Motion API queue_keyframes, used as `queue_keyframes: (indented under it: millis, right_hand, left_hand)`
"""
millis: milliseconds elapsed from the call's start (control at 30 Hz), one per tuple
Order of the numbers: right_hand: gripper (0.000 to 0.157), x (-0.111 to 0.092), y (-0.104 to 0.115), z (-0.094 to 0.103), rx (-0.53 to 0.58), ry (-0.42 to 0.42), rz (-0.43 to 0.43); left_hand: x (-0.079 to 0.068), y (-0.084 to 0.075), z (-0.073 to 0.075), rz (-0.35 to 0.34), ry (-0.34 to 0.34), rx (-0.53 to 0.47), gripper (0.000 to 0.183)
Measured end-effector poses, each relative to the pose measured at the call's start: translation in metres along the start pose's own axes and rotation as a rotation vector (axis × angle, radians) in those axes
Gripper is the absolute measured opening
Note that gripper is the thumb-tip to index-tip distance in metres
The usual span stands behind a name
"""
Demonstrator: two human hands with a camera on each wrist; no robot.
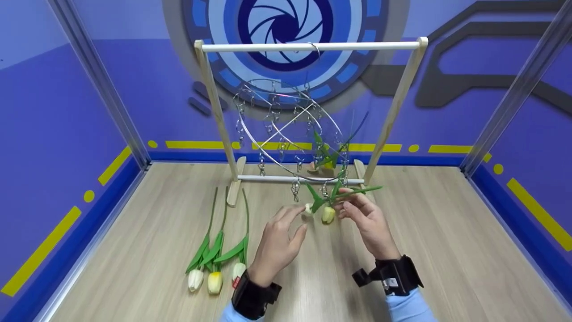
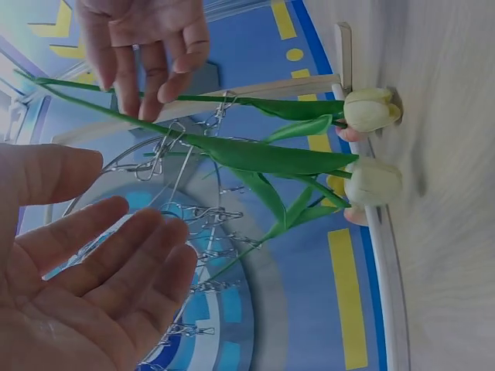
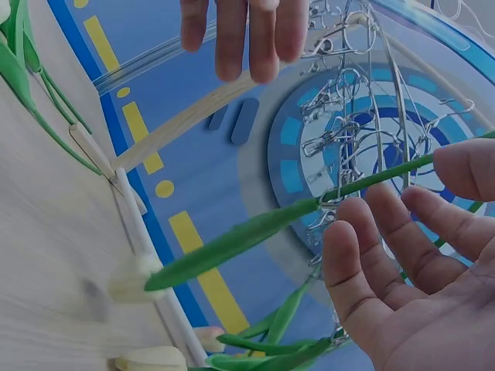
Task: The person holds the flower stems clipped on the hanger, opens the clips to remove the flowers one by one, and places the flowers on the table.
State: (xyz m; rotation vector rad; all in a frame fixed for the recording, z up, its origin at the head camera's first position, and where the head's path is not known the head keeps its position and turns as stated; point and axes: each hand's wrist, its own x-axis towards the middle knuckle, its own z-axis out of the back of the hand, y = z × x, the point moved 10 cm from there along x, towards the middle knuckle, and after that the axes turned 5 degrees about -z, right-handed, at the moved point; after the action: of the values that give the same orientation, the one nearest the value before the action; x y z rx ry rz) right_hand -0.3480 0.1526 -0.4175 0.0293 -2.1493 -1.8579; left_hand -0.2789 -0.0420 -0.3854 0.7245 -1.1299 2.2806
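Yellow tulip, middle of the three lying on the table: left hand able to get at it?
Probably yes: the left hand looks relaxed and holds nothing, and the yellow tulip lies with its bloom uncovered on the table. Neighbouring leaves crowd its own, though.

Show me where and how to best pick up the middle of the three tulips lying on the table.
Probably pinch the middle tulip by its bare stem from above, beyond the leaves: it lies flat, and there the stem is slim and uncovered.
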Motion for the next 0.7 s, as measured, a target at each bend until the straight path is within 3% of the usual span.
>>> queue_keyframes:
  millis: [167,433,567,700]
  right_hand:
    - [0.037,-0.005,0.011,-0.010,-0.058,0.022,0.069]
    - [0.029,-0.018,0.038,-0.038,-0.274,0.063,0.304]
    - [0.030,-0.025,0.047,-0.052,-0.280,0.131,0.382]
    - [0.032,-0.029,0.048,-0.062,-0.250,0.205,0.397]
  left_hand:
    - [0.001,0.009,-0.004,0.012,-0.007,0.008,0.042]
    - [0.001,0.023,-0.016,0.060,0.063,0.033,0.052]
    - [0.000,0.026,-0.020,0.067,0.077,0.047,0.055]
    - [-0.002,0.030,-0.024,0.059,0.076,0.038,0.055]
